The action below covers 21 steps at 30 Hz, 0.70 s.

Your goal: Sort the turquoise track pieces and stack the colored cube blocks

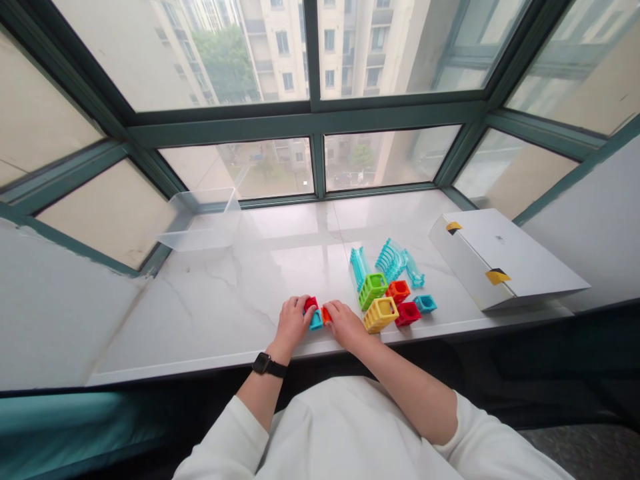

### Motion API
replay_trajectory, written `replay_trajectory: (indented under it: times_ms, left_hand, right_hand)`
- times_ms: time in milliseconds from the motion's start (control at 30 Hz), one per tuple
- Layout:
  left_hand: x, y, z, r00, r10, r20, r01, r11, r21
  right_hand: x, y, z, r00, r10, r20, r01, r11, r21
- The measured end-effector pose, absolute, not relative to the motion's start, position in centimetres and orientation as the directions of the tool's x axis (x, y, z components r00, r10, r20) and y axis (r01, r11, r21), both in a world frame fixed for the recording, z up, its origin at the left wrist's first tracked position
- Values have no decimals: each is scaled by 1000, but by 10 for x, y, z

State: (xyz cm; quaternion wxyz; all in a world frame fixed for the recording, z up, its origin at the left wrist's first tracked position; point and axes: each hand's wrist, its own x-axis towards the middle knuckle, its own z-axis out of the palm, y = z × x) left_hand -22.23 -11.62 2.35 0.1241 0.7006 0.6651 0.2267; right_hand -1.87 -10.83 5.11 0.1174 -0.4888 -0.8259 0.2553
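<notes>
Near the front edge of the sill, my left hand (292,323) is closed around a red block (311,303) and a blue block (316,321) that sit side by side. Its fingers cover part of both. Just to the right, my right hand (346,324) grips an orange block (327,315), mostly hidden by the fingers. The orange block is close beside the blue one; whether they touch I cannot tell. Right of my right hand stand a yellow block stack (381,315), a green block stack (373,291), another orange block (399,291), a dark red block (407,313) and a small blue block (425,304).
Behind the blocks lie clear turquoise track pieces (391,261), some curved. A white box (515,253) with yellow-black tape tabs stands at the right. A clear plastic bin (203,230) is at the back left, by the window frame (315,127). The marble sill (240,287) ends close to my body.
</notes>
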Motion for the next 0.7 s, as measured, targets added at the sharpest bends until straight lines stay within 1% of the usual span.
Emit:
replay_trajectory:
  times_ms: [100,267,333,400,467,567,633,700]
  left_hand:
    - [-222,-117,23,8,989,151,878,-79,471]
    - [-222,-117,22,5,989,145,879,-74,472]
    - [-222,-117,22,2,991,137,877,-68,475]
    - [-222,-116,22,2,991,135,874,-68,481]
    - [-222,-117,22,5,990,140,871,-74,486]
    - [-222,-117,21,11,989,146,867,-82,491]
    - [-222,-117,21,4,990,144,865,-76,496]
    - [-221,-117,22,0,991,131,863,-67,501]
  right_hand:
    - [-17,-109,50,-450,891,-62,783,360,-507]
    - [-16,-113,56,-453,887,-91,794,355,-494]
    - [-17,-115,65,-425,905,-39,784,346,-515]
    - [-17,-116,78,-384,922,48,746,341,-572]
    - [-17,-116,94,-352,924,146,653,355,-670]
    - [-17,-118,117,-302,914,272,442,387,-809]
    - [-17,-121,131,-270,911,311,306,387,-869]
    - [-17,-125,142,-249,921,301,186,350,-918]
